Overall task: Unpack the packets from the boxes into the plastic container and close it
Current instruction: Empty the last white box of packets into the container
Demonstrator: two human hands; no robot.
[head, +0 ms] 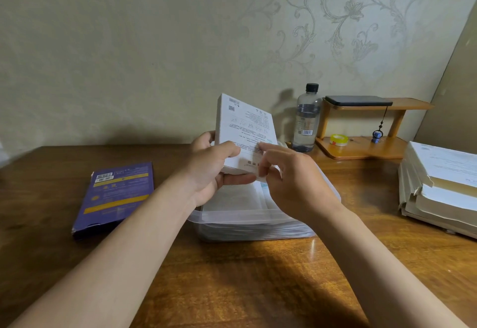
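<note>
A white box (244, 123) with printed text is held tilted above the clear plastic container (247, 220). My left hand (214, 170) grips the box's near left end, thumb on top and fingers underneath. My right hand (289, 175) pinches the box's near end flap between thumb and fingers. White packets (237, 198) lie inside the container, partly hidden by both hands. A purple box (116, 196) lies flat on the table to the left of the container.
A wooden table (232, 276) carries everything. A water bottle (305, 118) stands behind the container. A small wooden shelf (361, 144) at the back right holds a tape roll (338, 139) and a dark flat device (357, 100). A stack of papers (444, 185) sits at the right edge.
</note>
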